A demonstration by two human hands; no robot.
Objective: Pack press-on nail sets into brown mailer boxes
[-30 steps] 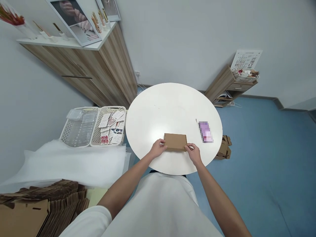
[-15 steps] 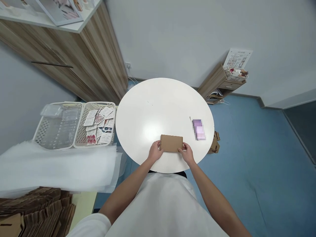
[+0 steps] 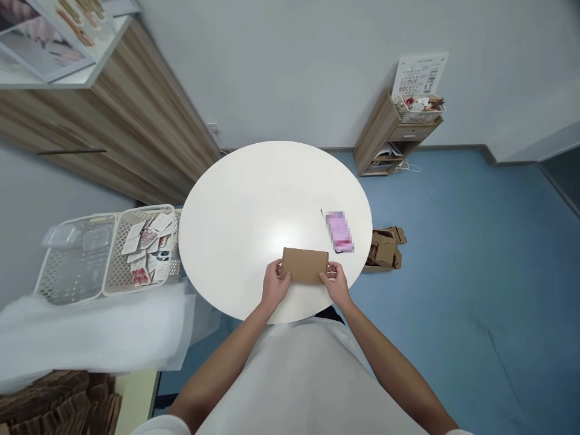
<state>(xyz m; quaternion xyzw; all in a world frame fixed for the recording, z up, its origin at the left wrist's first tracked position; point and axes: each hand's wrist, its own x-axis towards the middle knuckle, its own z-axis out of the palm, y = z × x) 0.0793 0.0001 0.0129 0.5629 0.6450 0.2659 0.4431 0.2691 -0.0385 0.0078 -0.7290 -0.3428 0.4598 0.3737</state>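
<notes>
A small closed brown cardboard box (image 3: 304,264) sits near the front edge of a round white table (image 3: 254,205). My left hand (image 3: 273,284) grips its left end, fingers curled round the corner. On the other end my right hand (image 3: 336,284) holds the box the same way. Both hands pinch it between thumb and fingers. A pink, blurred flat object (image 3: 339,232) lies on the table just to the right of the box and further back.
Two white baskets (image 3: 77,260) stand left of the table, one with clear packs, one with printed cards. White foam sheet (image 3: 90,329) and stacked flat cartons (image 3: 54,402) lie at lower left. Folded boxes (image 3: 385,248) rest on the blue floor. Wooden cabinets stand behind.
The view has swung to the right, so the table and box sit further left in the picture. Both hands still hold the box, drawn slightly closer to the table's front edge.
</notes>
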